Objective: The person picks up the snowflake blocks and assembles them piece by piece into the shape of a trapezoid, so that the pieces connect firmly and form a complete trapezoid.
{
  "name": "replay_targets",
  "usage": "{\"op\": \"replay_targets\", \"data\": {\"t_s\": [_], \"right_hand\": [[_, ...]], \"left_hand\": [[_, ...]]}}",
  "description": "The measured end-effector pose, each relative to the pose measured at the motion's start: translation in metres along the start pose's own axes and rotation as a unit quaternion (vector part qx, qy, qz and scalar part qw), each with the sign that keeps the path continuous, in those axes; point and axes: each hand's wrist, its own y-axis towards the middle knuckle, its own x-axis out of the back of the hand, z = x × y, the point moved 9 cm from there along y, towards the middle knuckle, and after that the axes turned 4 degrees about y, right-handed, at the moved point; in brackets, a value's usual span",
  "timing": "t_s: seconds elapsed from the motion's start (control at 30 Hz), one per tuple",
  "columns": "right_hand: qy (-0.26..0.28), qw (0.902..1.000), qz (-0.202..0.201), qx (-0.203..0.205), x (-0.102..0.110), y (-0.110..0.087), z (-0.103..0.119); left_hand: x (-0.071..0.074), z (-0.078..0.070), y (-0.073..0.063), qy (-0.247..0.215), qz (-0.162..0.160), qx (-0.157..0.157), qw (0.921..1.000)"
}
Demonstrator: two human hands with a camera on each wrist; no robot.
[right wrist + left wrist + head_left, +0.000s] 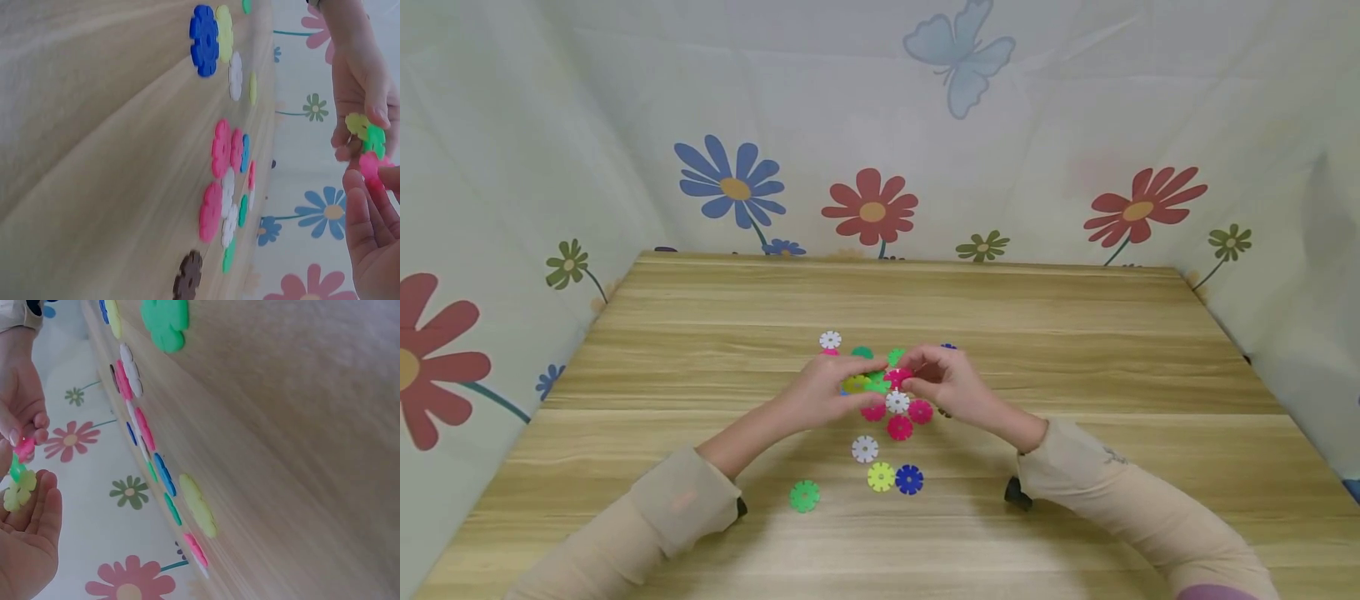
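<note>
Above the table, my left hand [817, 392] holds a yellow snowflake disc [357, 125] and a green one [374, 139] that meet at their edges, thumb on one side and fingers on the other. A pink snowflake disc [372, 165] is pinched between the thumb and fingers of my right hand [958, 390]. Its edge meets the green disc, so the three form a short row; whether the slots are fully engaged I cannot tell. Below the hands lie a white disc [897, 402] and pink discs, including one at the front [900, 428].
Loose discs lie on the wooden table [1075, 333]: a white one [865, 449], a yellow one [881, 477] beside a dark blue one [909, 479], and a green one [805, 496]. A brown disc [188, 278] lies at the right. Behind hangs a flowered cloth [820, 83].
</note>
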Motion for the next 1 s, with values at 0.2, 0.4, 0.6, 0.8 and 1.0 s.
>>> {"op": "replay_targets", "data": {"t_s": [0.2, 0.4, 0.6, 0.8, 1.0], "right_hand": [[0.012, 0.9992, -0.013, -0.035, 0.019, 0.004, -0.009], [-0.001, 0.9951, -0.028, -0.095, 0.049, 0.015, -0.029], [-0.025, 0.9852, -0.004, -0.169, 0.066, 0.023, -0.059], [-0.05, 0.9744, 0.036, -0.216, 0.071, 0.025, -0.089], [-0.086, 0.9599, 0.031, -0.265, 0.073, 0.022, -0.11]], "left_hand": [[0.004, 0.013, -0.004, -0.008, -0.005, 0.026, 0.9996], [0.008, 0.024, -0.007, -0.008, -0.008, 0.043, 0.999], [0.006, 0.037, -0.008, -0.015, 0.004, 0.075, 0.9971], [0.006, 0.04, -0.01, -0.022, 0.005, 0.079, 0.9966], [0.006, 0.041, -0.01, -0.018, 0.0, 0.072, 0.9973]]}}
